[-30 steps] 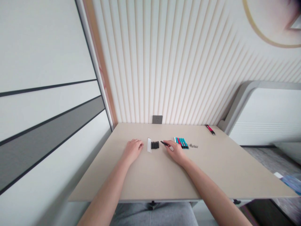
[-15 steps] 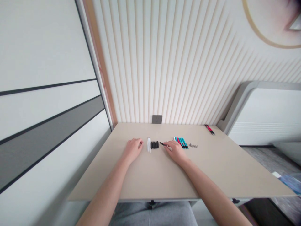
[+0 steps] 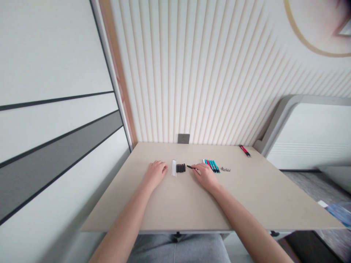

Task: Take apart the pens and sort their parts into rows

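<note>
My right hand (image 3: 205, 175) rests on the beige table (image 3: 192, 204) with its fingers pinched round a thin pen (image 3: 190, 167) whose black tip points left toward a row of short black caps (image 3: 180, 168). Left of the caps lies a bundle of white refill tubes (image 3: 173, 168). My left hand (image 3: 155, 173) lies on the table beside the tubes, fingers loosely curled, holding nothing that shows. Just right of my right hand sits a row of teal and red pen barrels (image 3: 211, 165), and beyond them several small metal springs (image 3: 226, 169).
A red and black pen (image 3: 245, 150) lies near the table's far right corner. A grey wall socket (image 3: 183, 138) sits at the table's back edge under the ribbed wall. A grey-framed white unit (image 3: 307, 131) stands to the right.
My right hand has carried the pen a little to the left, toward the black caps. My left hand has stayed where it was.
</note>
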`<state>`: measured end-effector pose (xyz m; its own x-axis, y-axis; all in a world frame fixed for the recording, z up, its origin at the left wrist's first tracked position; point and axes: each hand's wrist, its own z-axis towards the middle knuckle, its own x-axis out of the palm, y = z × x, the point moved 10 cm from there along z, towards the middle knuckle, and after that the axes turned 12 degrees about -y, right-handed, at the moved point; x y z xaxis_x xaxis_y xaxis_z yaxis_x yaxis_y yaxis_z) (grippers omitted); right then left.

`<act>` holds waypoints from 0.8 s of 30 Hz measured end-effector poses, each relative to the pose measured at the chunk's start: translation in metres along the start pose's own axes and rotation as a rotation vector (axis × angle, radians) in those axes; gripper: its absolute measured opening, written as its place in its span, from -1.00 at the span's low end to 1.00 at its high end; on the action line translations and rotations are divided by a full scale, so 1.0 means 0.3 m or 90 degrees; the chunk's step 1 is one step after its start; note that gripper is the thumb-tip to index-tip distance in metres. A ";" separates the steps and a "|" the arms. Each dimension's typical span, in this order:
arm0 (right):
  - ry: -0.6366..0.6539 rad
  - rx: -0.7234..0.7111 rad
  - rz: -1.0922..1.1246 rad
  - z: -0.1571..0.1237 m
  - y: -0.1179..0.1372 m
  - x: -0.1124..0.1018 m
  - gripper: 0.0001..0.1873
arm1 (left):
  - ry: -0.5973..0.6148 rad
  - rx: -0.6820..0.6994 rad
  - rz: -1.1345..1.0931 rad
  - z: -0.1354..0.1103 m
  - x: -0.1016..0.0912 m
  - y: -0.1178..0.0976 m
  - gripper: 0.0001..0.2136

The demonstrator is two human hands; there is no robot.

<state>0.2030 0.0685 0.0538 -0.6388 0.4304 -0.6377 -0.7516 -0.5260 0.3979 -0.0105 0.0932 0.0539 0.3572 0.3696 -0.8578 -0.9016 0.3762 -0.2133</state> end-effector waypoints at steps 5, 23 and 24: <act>0.008 -0.001 -0.002 0.000 0.005 0.005 -0.77 | -0.007 -0.012 0.016 0.000 0.003 0.012 -0.90; 0.017 0.000 -0.017 -0.002 -0.003 0.006 -0.77 | -0.017 0.100 0.020 -0.010 -0.003 -0.122 -0.85; 0.017 0.001 -0.018 -0.002 -0.005 0.006 -0.77 | -0.016 0.102 0.020 -0.011 0.000 -0.127 -0.85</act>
<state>0.2030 0.0696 0.0516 -0.6130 0.4248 -0.6661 -0.7692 -0.5132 0.3807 0.0230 0.0762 0.0604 0.3373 0.4033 -0.8506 -0.8624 0.4947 -0.1074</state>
